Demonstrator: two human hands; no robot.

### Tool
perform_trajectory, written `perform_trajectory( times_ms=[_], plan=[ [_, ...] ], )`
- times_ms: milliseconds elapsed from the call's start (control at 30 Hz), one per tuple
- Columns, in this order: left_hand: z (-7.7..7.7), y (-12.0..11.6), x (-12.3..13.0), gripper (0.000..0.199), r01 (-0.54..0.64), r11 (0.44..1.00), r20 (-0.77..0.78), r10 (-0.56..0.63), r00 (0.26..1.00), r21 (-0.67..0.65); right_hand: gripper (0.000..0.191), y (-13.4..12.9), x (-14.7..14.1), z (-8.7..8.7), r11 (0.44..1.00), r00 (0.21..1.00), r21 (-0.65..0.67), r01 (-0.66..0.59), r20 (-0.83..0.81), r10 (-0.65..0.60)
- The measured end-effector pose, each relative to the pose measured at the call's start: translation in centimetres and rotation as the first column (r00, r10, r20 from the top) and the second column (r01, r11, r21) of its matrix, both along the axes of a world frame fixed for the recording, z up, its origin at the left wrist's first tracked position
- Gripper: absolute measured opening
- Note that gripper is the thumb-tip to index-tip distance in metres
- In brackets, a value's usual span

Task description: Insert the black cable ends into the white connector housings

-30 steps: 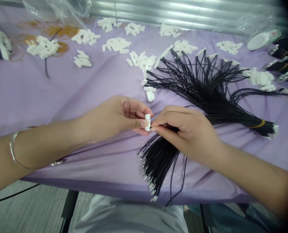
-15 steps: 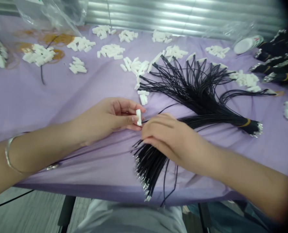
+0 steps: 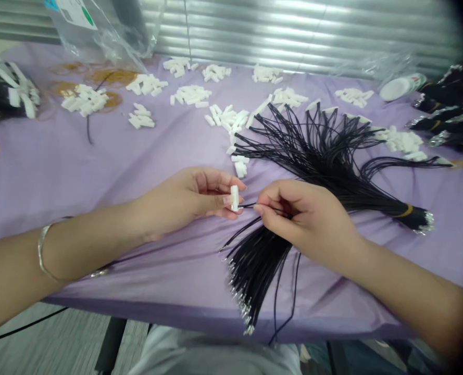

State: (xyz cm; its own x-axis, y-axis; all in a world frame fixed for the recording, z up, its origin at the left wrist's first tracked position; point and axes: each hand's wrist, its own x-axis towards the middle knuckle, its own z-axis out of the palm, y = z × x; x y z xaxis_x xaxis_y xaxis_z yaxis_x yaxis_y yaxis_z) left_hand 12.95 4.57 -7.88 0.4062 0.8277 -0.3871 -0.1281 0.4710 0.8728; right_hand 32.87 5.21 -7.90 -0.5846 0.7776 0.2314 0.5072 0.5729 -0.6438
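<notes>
Between the thumb and fingers of my left hand (image 3: 203, 195) a small white plastic connector (image 3: 235, 198) stands upright. My right hand (image 3: 305, 211) pinches a thin black wire (image 3: 249, 205), whose end reaches the connector's right side near the bottom. How deep the wire sits in it I cannot tell. Below my right hand a bundle of black wires (image 3: 258, 265) fans out, with silver metal tips toward the table's front edge. Behind it lies a larger bundle of black wires (image 3: 317, 161) with white connectors on its far ends and a yellow band near its silver-tipped end.
Several piles of white connectors (image 3: 192, 95) are spread across the purple cloth (image 3: 110, 156). Rubber bands (image 3: 112, 77) and a clear plastic bag (image 3: 110, 36) lie back left. More banded wire bundles (image 3: 446, 112) and a round white lid (image 3: 397, 88) are at the right.
My right hand has drawn back to the right from the connector, so the wire between the hands now shows. My left hand still holds the connector. The whole view has shifted slightly.
</notes>
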Motion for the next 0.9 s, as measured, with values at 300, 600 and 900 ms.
perform_trajectory(
  times_ms=[300,600,900],
  plan=[
    [-0.3,0.1,0.0,0.017,0.012,1.0,0.033,-0.011,0.999,-0.019,0.011,0.0,0.4,-0.6,0.983,0.995,0.168,-0.08,0.075,0.068],
    [0.1,-0.1,0.2,0.01,0.044,0.997,-0.004,-0.044,0.999,0.058,0.007,0.0,-0.2,-1.4,0.963,0.994,0.248,-0.1,0.067,0.086],
    [-0.4,0.3,0.1,0.015,-0.069,0.997,0.056,0.066,0.996,0.043,0.012,-0.5,0.1,0.1,0.88,0.96,0.393,-0.268,0.189,0.208]
  ],
)
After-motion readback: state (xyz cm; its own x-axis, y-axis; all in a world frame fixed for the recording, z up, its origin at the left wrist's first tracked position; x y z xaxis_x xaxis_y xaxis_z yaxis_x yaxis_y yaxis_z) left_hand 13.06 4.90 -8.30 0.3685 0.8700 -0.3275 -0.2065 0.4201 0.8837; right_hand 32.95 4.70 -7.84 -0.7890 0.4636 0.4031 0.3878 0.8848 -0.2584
